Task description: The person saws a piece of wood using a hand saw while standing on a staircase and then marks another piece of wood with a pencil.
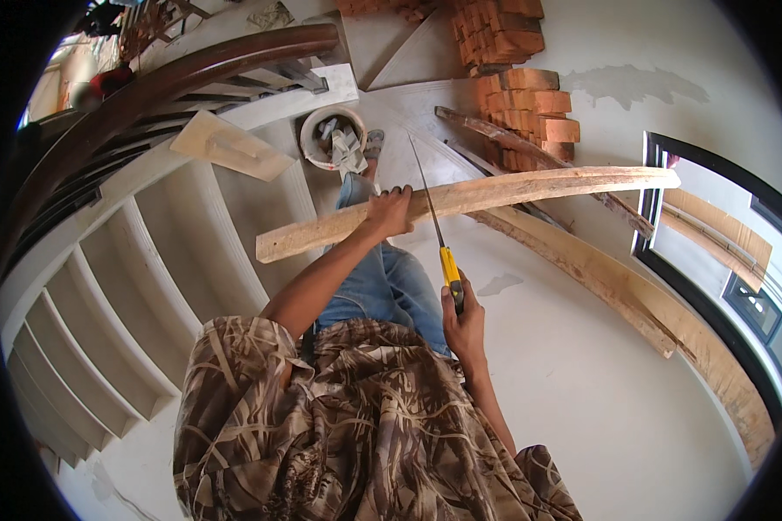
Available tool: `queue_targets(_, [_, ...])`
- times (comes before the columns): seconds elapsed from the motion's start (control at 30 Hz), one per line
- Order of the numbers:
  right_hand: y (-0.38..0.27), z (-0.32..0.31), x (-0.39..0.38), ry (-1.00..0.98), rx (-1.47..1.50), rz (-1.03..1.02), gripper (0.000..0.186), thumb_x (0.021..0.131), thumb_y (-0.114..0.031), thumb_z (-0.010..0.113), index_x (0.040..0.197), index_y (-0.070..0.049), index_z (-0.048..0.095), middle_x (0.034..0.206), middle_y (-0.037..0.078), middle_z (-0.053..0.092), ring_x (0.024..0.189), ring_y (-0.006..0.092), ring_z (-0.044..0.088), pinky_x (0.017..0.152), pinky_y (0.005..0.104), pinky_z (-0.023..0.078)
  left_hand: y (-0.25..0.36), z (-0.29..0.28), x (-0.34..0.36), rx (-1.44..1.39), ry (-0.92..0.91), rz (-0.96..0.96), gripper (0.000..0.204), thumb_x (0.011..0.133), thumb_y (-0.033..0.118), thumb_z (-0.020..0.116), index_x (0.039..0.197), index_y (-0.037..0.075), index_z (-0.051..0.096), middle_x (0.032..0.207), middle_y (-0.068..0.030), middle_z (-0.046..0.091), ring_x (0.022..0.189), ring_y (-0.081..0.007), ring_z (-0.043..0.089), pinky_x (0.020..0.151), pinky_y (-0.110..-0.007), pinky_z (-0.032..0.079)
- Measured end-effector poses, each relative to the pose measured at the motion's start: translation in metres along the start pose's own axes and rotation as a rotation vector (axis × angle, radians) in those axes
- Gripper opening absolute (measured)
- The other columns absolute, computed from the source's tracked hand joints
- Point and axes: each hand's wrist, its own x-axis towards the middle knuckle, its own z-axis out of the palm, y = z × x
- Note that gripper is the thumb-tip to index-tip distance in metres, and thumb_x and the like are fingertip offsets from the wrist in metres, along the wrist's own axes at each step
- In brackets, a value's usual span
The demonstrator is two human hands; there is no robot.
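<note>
A long, pale wooden beam (539,182) lies crosswise in front of me, over my jeans-clad left leg (356,282). My left hand (389,210) is closed on the beam, left of its middle. My right hand (460,317) is closed round the yellow-and-black handle of a hand saw (448,265). The saw's thin blade crosses the beam just right of my left hand, with its tip pointing away from me. My fingers on the handle are partly hidden.
White stairs (165,269) with a dark railing (174,69) curve on the left, holding a trowel-like board (230,156). Beyond stand a bucket (308,135) and brick stacks (517,104). Loose planks (582,286) slant on the right beside a window frame (647,152).
</note>
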Motion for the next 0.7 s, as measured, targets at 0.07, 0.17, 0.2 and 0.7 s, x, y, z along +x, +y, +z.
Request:
queue_targets(0.07, [-0.006,0.000,-0.002,-0.016,-0.007,0.041,0.046,0.102,-0.024,0.056,0.142,0.000,0.050,0.064,0.016,0.060,0.051,0.0201,0.055,0.051,0.0360,0.043,-0.004,0.004,0.005,-0.004,0.013,0.001,0.073,0.066,0.031,0.085,0.123,0.006,0.048,0.116,-0.0158,0.063,0.107,-0.0377,0.066,0.087,-0.056,0.051])
queue_targets(0.17, [-0.011,-0.009,-0.026,-0.028,-0.004,0.104,0.046,0.101,-0.021,0.056,0.142,0.000,0.049,0.067,0.017,0.062,0.054,0.0194,0.058,0.054,0.0348,0.046,-0.005,0.005,0.008,-0.013,0.020,-0.009,0.071,0.066,0.030,0.085,0.122,0.006,0.048,0.115,-0.0152,0.063,0.108,-0.0369,0.065,0.087,-0.057,0.050])
queue_targets(0.2, [-0.007,-0.016,-0.045,-0.022,-0.003,0.106,0.046,0.101,-0.020,0.057,0.142,0.000,0.049,0.067,0.016,0.062,0.056,0.0190,0.059,0.055,0.0342,0.047,-0.005,0.004,0.009,-0.015,0.017,-0.013,0.070,0.066,0.030,0.085,0.121,0.006,0.048,0.115,-0.0150,0.063,0.109,-0.0364,0.064,0.088,-0.057,0.050])
queue_targets(0.7, [-0.004,-0.015,-0.061,0.029,0.005,0.087,0.043,0.100,-0.015,0.056,0.140,0.001,0.051,0.069,0.015,0.061,0.058,0.0172,0.058,0.057,0.0344,0.048,0.004,0.002,0.008,-0.009,0.144,-0.026,0.066,0.066,0.031,0.086,0.117,0.006,0.053,0.115,-0.0132,0.063,0.111,-0.0320,0.062,0.092,-0.053,0.047])
